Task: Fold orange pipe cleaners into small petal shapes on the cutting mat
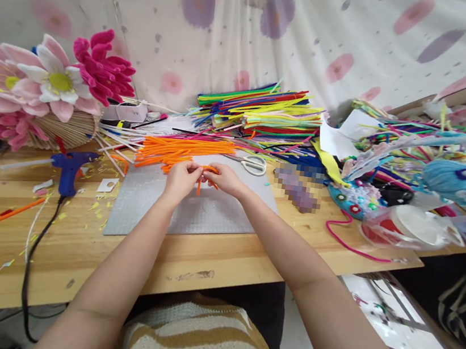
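Both hands meet above the grey cutting mat [139,202], fingers closed on a short orange pipe cleaner [199,188]. My left hand [182,180] pinches it from the left, thumb and forefinger together. From the right, my right hand [224,179] grips the same piece, part of which sticks out over its fingers and part hangs down. How it is bent between the fingertips is too small to make out. Just behind the hands lies a pile of orange pipe cleaners [184,150] on the mat's back edge. Scissors [254,164] with white handles rest right of the pile.
A blue glue gun [71,170] stands at left, its cord running off the front edge. Fuzzy flowers [60,82] rise behind it. Multicoloured pipe cleaners [267,113] are heaped at the back. At right are a clear-wrapped container [406,227], a pink strand [337,234] and a blurred-out object [297,189].
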Demonstrator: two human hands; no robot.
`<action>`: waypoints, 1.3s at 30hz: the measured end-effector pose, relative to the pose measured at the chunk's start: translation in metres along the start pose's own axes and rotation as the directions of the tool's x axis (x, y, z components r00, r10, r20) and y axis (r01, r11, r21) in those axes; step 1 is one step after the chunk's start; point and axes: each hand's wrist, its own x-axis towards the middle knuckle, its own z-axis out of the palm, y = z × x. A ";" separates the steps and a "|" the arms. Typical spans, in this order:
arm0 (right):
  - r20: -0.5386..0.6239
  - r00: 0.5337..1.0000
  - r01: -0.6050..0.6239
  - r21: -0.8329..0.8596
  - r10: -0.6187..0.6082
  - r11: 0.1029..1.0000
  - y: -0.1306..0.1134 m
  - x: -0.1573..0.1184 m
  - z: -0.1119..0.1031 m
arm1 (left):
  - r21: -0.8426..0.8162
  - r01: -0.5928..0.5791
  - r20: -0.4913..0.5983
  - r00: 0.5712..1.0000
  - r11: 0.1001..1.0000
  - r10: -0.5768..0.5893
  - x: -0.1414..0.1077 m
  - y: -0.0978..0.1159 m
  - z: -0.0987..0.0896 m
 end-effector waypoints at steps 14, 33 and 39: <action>0.031 0.998 0.054 -0.014 -0.054 0.998 0.006 -0.002 -0.006 | -0.262 0.321 0.224 0.937 0.910 -0.266 -0.012 0.019 0.001; -0.196 0.972 0.138 0.035 -0.128 0.990 0.018 0.000 0.015 | -0.268 0.135 0.011 0.991 0.954 -0.137 -0.011 0.013 0.012; -0.220 0.975 0.081 0.227 -0.029 0.971 0.023 -0.002 0.037 | -0.370 0.154 -0.134 0.967 0.916 -0.217 -0.014 0.009 0.022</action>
